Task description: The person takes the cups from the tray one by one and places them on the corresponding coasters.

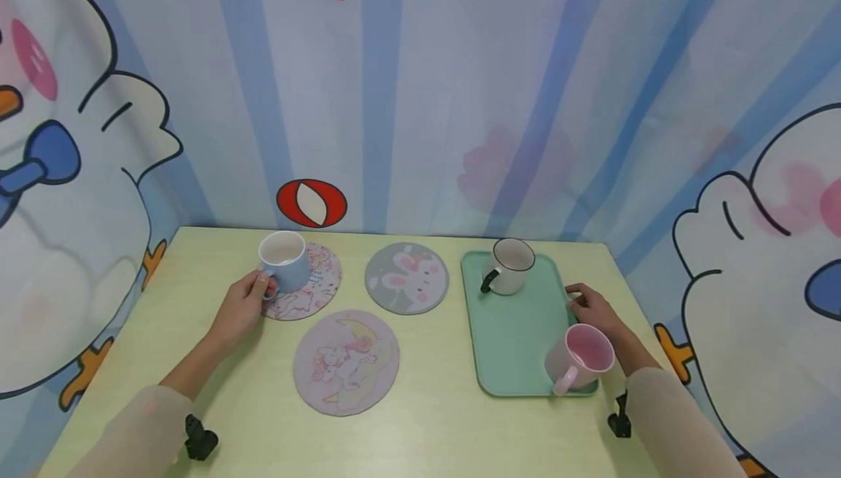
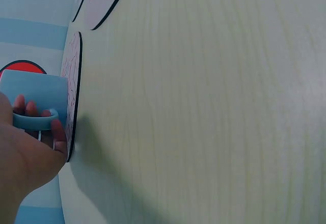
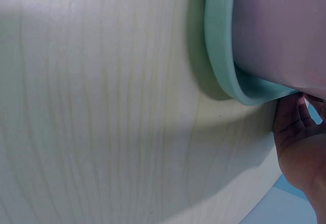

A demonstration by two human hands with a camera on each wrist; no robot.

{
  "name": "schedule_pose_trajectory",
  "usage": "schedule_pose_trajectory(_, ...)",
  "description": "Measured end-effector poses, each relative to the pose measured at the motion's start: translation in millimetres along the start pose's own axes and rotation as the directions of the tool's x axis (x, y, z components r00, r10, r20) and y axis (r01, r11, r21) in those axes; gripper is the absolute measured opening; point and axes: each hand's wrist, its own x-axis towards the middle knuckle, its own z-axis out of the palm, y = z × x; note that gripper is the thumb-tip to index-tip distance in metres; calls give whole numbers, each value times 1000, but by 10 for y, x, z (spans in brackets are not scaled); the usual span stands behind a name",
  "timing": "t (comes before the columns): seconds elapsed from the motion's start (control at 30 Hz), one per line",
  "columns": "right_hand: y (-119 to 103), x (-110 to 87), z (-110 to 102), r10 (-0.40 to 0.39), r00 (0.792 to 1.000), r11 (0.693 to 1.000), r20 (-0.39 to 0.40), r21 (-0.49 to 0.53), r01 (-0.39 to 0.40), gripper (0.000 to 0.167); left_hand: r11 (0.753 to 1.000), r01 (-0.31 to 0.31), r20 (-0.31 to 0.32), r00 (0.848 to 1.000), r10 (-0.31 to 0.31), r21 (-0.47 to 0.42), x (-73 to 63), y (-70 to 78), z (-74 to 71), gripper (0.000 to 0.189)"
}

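At the back left, a light blue mug (image 1: 286, 266) stands on a round coaster with a pink pattern (image 1: 323, 295). My left hand (image 1: 239, 306) grips its handle, fingers passing through the loop in the left wrist view (image 2: 30, 152). On the right lies a green tray (image 1: 519, 339). It bears a white mug with a black rim and handle (image 1: 509, 266) and a pink mug (image 1: 578, 357). My right hand (image 1: 596, 314) holds the tray's right edge, just behind the pink mug. Seen from the right wrist, its fingers (image 3: 293, 114) curl up under the tray's rim.
A grey rabbit coaster (image 1: 407, 279) lies in the back middle of the table, left of the tray. A pink unicorn coaster (image 1: 346, 363) is nearer the front. Behind the pale yellow table (image 1: 434, 427) hangs a striped blue curtain (image 1: 420, 98) with cartoon prints.
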Motion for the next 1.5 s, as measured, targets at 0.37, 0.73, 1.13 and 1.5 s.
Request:
schedule_pose_trajectory(0.37, 43, 28, 32, -9, 1000, 1000, -16, -17, 9, 40, 991, -44, -68, 996, 53, 130, -69, 17, -95, 55)
schedule_pose_trajectory(0.73, 4, 34, 14, 4, 1000, 1000, -10, -12, -4, 41, 949, -265, -205, 932, 298, 170, -114, 252, -276, 44)
schedule_pose_trajectory(1.13, 43, 27, 24, 11, 1000, 1000, -5, -13, -11, 41, 952, -277, -21, 959, 281, 128, -89, 558, -228, 53)
schedule_pose_trajectory(1.5, -6, 9, 16, 17, 1000, 1000, -4, 3, -17, 41, 932, -339, 65, 941, 333, 125, -51, 655, -73, 50)
